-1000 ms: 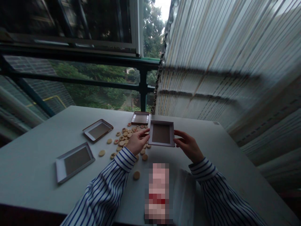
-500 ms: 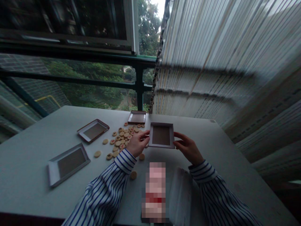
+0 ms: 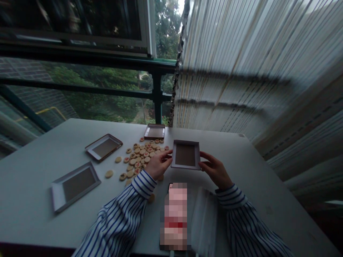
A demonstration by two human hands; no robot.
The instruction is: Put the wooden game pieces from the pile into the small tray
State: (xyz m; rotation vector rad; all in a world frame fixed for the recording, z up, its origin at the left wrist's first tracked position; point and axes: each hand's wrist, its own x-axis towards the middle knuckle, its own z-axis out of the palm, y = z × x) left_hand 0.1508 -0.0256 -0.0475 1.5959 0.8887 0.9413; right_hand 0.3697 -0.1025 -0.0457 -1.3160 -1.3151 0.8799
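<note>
Between my two hands is a shallow open box tray (image 3: 185,166) with pale walls and a brown bottom. My left hand (image 3: 158,165) pinches its left wall, and my right hand (image 3: 215,170) grips the right wall. Round wooden xiangqi pieces (image 3: 133,161), some marked in red or black and some plain, lie in a loose heap behind and left of my left hand. Part of the heap is hidden by that hand and its striped sleeve. Whether the tray touches the table, I cannot tell.
Two more shallow box parts lie on the left, a brown-edged one (image 3: 104,147) and a grey one (image 3: 76,186). Another box part (image 3: 154,131) sits at the table's far edge. A blurred-out phone (image 3: 175,214) and a clear plastic bag (image 3: 205,221) lie in front of me on the white table (image 3: 32,178).
The view has shifted slightly. The tray, still held in both hands, appears a little further right. The heap and other box parts look unmoved on the table.
</note>
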